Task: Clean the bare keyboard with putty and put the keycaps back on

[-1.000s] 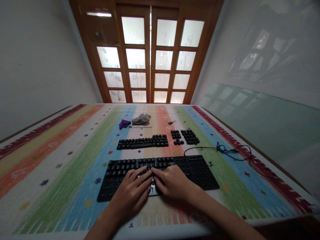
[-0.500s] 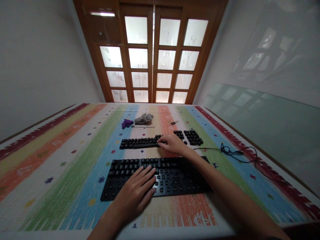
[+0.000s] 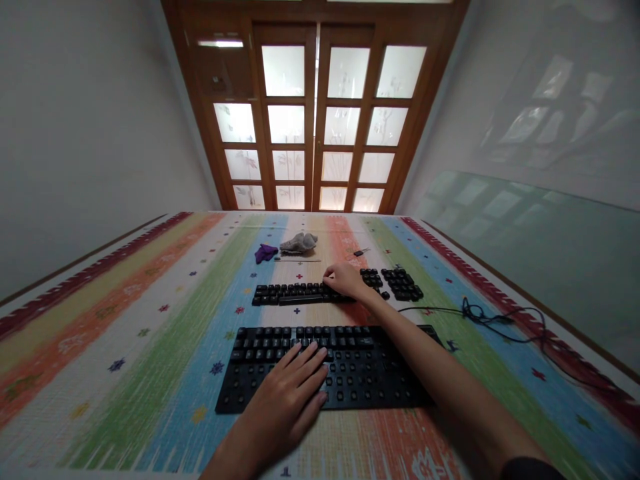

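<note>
A black keyboard (image 3: pixel 360 387) lies near the front, with keycaps on its upper rows and bare key stems below. My left hand (image 3: pixel 295 390) lies over its middle, fingers spread. Beyond the keyboard is a row of loose black keycaps (image 3: pixel 290 293). At that row's right part is my right hand (image 3: pixel 343 279), thumb and index finger pressed together; anything between them is too small to make out. More loose keycaps (image 3: pixel 403 285) sit in blocks to the right of that hand.
Behind the keycaps lie a purple cloth (image 3: pixel 266 253), a grey cloth (image 3: pixel 299 244), a thin stick (image 3: pixel 300 260) and a small dark item (image 3: pixel 359 253). A black cable (image 3: pixel 487 317) coils at the right. A striped cloth (image 3: pixel 150 347) covers the table.
The whole view has shifted slightly, so things appear further right and lower. My right hand has moved a little away from me over the keycap row. My left hand stays on the keyboard.
</note>
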`<action>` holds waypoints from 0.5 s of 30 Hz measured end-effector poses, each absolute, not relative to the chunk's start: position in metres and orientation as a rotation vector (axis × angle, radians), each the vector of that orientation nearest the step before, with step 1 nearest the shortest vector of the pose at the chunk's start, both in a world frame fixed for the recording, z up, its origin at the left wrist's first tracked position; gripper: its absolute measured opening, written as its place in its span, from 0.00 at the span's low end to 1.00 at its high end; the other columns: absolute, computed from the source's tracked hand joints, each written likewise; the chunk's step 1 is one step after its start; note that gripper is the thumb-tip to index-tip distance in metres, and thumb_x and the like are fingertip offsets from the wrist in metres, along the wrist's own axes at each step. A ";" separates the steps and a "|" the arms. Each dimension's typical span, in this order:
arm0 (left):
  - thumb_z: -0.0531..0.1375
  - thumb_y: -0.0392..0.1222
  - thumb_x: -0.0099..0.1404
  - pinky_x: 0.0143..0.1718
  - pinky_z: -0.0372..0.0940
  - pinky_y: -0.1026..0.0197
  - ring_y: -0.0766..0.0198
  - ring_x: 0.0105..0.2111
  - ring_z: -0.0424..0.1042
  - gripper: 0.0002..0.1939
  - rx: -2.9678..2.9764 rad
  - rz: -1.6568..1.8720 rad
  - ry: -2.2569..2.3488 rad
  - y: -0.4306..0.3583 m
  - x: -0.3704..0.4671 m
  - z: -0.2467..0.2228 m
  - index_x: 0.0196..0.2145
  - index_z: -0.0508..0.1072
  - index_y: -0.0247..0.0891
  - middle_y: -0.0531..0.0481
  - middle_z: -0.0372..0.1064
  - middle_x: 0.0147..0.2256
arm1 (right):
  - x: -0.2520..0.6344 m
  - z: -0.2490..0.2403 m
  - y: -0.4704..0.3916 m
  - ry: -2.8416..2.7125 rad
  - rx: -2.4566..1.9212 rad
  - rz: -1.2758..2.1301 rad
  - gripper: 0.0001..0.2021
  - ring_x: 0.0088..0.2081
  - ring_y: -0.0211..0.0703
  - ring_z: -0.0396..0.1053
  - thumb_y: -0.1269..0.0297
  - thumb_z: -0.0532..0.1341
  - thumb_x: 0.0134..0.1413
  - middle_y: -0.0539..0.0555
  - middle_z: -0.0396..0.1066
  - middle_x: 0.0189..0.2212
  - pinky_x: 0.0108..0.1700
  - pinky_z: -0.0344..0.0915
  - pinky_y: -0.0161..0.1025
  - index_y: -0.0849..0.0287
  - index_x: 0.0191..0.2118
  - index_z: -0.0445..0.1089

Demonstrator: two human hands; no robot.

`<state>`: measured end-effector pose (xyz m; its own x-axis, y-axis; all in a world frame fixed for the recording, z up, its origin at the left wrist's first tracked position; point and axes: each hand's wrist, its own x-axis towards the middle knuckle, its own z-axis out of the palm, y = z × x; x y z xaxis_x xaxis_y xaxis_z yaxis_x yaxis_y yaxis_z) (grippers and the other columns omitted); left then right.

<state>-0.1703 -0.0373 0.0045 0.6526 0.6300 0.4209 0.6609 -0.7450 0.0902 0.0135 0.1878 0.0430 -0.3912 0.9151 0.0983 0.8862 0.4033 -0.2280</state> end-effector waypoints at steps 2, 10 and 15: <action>0.57 0.36 0.71 0.62 0.64 0.40 0.53 0.66 0.59 0.20 -2.791 -0.666 -1.099 -0.037 -0.170 0.004 0.60 0.68 0.36 0.43 0.63 0.63 | 0.010 0.044 0.189 -2.456 -1.602 0.200 0.13 0.46 0.49 0.75 0.67 0.60 0.58 0.60 0.80 0.43 0.47 0.65 0.37 0.61 0.43 0.81; 0.57 0.36 0.71 0.63 0.63 0.40 0.54 0.66 0.59 0.20 -2.808 -0.698 -1.119 -0.038 -0.171 0.003 0.60 0.67 0.37 0.45 0.64 0.63 | 0.005 0.049 0.191 -2.437 -1.659 0.230 0.14 0.46 0.49 0.75 0.70 0.60 0.56 0.59 0.80 0.43 0.44 0.66 0.36 0.59 0.44 0.81; 0.56 0.36 0.72 0.64 0.62 0.40 0.54 0.66 0.59 0.20 -2.821 -0.693 -1.122 -0.037 -0.171 0.002 0.60 0.68 0.37 0.44 0.63 0.63 | 0.004 0.051 0.193 -2.424 -1.699 0.260 0.14 0.46 0.48 0.75 0.70 0.60 0.55 0.59 0.80 0.43 0.44 0.66 0.36 0.59 0.44 0.81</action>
